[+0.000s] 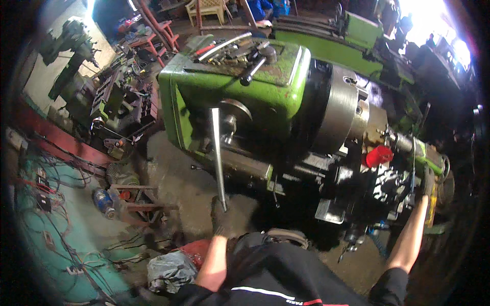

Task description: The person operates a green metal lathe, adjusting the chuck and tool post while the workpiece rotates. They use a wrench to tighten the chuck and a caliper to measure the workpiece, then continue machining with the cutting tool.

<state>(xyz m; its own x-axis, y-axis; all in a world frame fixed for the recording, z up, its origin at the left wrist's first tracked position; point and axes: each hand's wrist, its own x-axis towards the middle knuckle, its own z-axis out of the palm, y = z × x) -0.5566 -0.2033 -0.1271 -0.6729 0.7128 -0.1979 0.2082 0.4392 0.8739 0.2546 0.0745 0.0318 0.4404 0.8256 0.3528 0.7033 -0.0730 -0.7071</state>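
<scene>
My left hand (220,218), in a dark glove, is closed round the lower end of a long metal lever (218,158). The lever rises to a hub on the front of a green lathe headstock (240,94). Stretched out to the right, my right hand (428,182), also dark-gloved, is at the green tailstock (433,158), close to its handwheel (445,167); its fingers are too dark to make out. Between the hands sits the large steel chuck (339,107). A red cup-like container (378,156) stands by the carriage, left of the tailstock.
Loose tools (232,51) lie on top of the headstock. Cables (66,245) run over the green floor at left, near a blue motor-like thing (103,200) and a reddish stand (140,204). A grey plastic bag (171,271) lies beside my left forearm. Another machine (71,58) stands far left.
</scene>
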